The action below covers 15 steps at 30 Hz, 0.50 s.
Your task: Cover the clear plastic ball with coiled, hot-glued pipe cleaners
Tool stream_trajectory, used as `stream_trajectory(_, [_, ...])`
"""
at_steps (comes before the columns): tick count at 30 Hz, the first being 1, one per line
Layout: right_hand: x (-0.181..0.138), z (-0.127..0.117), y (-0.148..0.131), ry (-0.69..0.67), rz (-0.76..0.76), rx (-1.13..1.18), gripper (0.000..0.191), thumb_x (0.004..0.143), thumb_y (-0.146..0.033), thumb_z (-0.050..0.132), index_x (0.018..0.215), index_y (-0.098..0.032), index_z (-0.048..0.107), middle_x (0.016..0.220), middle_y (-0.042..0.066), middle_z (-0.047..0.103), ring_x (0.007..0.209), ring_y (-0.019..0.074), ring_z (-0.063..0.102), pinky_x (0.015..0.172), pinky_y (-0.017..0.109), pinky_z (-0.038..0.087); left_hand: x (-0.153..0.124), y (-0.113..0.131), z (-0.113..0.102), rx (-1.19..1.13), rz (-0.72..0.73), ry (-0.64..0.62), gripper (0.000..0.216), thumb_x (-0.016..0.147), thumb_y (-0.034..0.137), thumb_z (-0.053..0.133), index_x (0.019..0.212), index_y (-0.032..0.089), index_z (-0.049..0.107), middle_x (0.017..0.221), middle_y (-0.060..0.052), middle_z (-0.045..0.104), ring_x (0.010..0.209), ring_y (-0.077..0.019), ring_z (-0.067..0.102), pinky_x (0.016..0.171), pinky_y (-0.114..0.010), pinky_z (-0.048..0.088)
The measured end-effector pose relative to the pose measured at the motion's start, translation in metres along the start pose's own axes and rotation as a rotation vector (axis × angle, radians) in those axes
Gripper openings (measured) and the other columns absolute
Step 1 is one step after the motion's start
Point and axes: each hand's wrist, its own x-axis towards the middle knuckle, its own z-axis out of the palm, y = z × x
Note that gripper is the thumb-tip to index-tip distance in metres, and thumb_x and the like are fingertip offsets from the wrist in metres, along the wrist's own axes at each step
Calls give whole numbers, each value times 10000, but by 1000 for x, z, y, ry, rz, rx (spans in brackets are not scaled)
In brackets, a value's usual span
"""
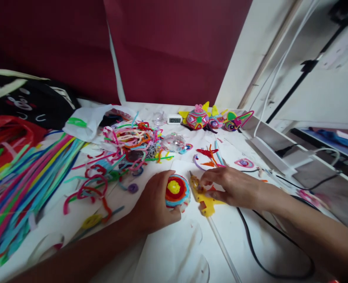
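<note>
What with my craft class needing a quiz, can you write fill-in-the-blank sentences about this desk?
The left hand holds a coil-wrapped ball whose centre is ____.
The right hand rests on a glue gun coloured ____.
The three decorated balls stand to the ____ of the small clock.
Missing words: yellow; yellow; right.

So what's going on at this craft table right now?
A person's left hand grips a ball wrapped in yellow, red and blue pipe-cleaner rings on the white table. The right hand rests on a yellow glue gun lying beside it, fingertips near the nozzle; whether it grips is unclear. To the left lie loose coloured pipe cleaners; finished decorated balls sit at the back.
</note>
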Motion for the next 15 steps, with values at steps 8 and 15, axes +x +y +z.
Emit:
stream_trajectory(8, [-19,2,0,16,56,3,191,963,-238,595,1114,-190,700,1072,93,777,961,258,749,839,357,563,-6,-2,-2,-5,-10,-15,866,683,260,734,1471,157,393,1433,-226,596,1320,-396,594,1121,-596,477])
stream_trajectory(15, [-38,2,4,37,113,55,250,992,-335,551,1101,-170,704,1070,119,775,946,269,748,828,391,578,19,-8,-75,37,3,38,373,953,450,549,1231,233,668,1274,-101,733,1178,-286,698,1036,-421,548])
